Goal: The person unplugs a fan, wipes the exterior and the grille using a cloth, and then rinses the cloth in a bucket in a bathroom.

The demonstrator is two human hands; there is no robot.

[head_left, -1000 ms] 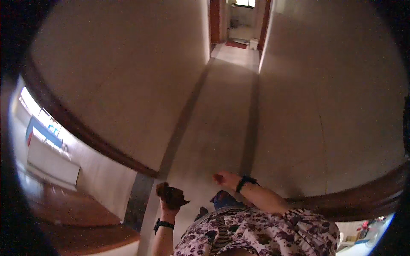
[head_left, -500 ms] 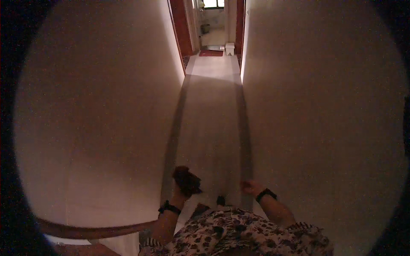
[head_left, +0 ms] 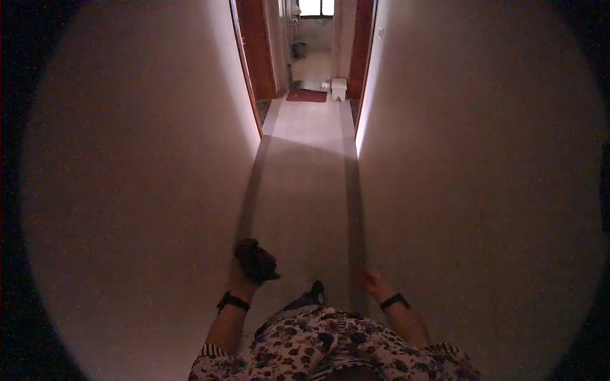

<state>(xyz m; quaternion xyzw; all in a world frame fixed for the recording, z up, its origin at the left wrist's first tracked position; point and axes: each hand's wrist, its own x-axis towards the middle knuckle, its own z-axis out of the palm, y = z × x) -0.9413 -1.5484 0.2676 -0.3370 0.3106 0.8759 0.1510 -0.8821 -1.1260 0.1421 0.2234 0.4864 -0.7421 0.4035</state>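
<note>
A dark, crumpled bundle, perhaps cloth, (head_left: 257, 261) is gripped in my left hand (head_left: 243, 282), held out low in front of my body. The dimness hides most of the fingers and the exact kind of the bundle. On the other side, my right hand (head_left: 373, 281) hangs over the dark floor border near the right wall, with no object visible at it. Its fingers are blurred and dark. Both wrists wear dark bands. Between the hands, one dark shoe (head_left: 318, 291) shows on the floor.
Plain walls flank a narrow corridor, its pale floor (head_left: 302, 184) edged by darker strips. Reddish-brown door frames (head_left: 254, 51) stand ahead. Beyond them are a red mat (head_left: 307, 95), a small white stool (head_left: 339, 89), a dark bucket (head_left: 298, 49) and a bright window (head_left: 316, 7).
The doorway, mat and stool appear nearer as I move forward along the corridor. The brown rail at lower left has left the view. My left hand still carries the dark bundle.
</note>
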